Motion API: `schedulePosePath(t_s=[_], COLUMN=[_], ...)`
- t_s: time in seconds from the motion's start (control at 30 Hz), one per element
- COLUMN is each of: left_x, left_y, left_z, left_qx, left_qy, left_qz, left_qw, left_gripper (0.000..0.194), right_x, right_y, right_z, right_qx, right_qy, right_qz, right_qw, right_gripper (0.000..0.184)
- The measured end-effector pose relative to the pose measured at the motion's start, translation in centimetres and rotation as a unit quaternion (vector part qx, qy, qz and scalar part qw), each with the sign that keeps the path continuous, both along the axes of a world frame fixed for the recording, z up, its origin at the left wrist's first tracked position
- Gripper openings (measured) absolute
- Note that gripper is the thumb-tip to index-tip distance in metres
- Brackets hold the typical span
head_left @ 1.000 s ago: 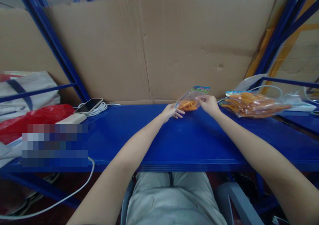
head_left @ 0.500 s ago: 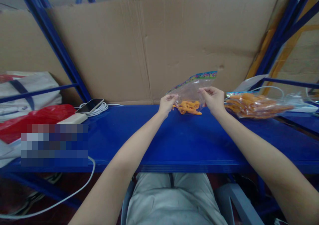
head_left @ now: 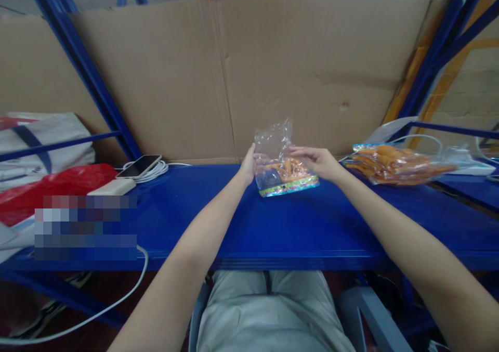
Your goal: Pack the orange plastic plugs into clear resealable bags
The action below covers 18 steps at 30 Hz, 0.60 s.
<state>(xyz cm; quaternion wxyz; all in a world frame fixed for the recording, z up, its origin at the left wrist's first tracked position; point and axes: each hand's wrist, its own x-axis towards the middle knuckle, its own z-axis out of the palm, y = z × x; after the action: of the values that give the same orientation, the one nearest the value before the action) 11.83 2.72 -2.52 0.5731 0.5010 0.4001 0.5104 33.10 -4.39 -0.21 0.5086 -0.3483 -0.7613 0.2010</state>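
Observation:
A clear plastic bag (head_left: 275, 139) with a colourful printed strip along its lower edge stands over the blue table. Orange curled pieces (head_left: 288, 169) show through its film; whether all of them lie inside it I cannot tell. My left hand (head_left: 248, 166) is closed on the bag's left edge, thumb uppermost. On the other side my right hand (head_left: 315, 161) pinches the bag's right part, its fingers reaching over the film beside the orange pieces. The fingertips are partly blurred.
A fuller bag of orange pieces (head_left: 393, 165) lies at the right. On the left are a phone (head_left: 139, 166) on a coiled white cable, a white block (head_left: 113, 187) and a red plastic bag (head_left: 70, 180). A cardboard sheet (head_left: 312, 66) stands behind the blue table (head_left: 257, 232).
The bag has been turned over: its printed strip was at the top and is now at the bottom, towards me. Both hands have shifted slightly left, and the film now covers the orange pieces.

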Motion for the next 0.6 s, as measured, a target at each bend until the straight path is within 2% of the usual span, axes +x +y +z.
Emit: schedulePosePath(t_s=[0.1,0.2,0.33,0.43,0.53,0.6], left_x=[0.0,0.5,1.2,1.6,1.7,1.7], left_y=[0.2,0.0,-0.4,-0.5,-0.3,-0.1], left_z=[-0.4,-0.7,-0.8,-1.1,-1.6,-1.9], left_qx=[-0.005,0.009,0.05,0.085,0.135,0.166], left_qy=[0.051,0.08,0.107,0.132,0.155,0.179], left_qz=[0.07,0.108,0.129,0.138,0.143,0.15], left_qw=[0.996,0.991,0.985,0.978,0.968,0.958], left_gripper=[0.024,0.011,0.014,0.019,0.021,0.023], right_x=[0.1,-0.1,-0.7,-1.1,-1.1,-0.9], right_y=[1.2,2.0,2.6,2.9,3.2,3.5], right_z=[-1.3,-2.5,-3.6,-4.0,-4.3,-4.4], right_qx=[-0.098,-0.163,-0.226,-0.243,-0.265,-0.252], right_qy=[-0.021,0.024,0.155,0.247,0.275,0.262], right_qz=[0.029,0.006,-0.051,-0.044,-0.014,-0.012], right_qw=[0.995,0.986,0.96,0.937,0.924,0.932], right_gripper=[0.026,0.027,0.022,0.014,0.012,0.012])
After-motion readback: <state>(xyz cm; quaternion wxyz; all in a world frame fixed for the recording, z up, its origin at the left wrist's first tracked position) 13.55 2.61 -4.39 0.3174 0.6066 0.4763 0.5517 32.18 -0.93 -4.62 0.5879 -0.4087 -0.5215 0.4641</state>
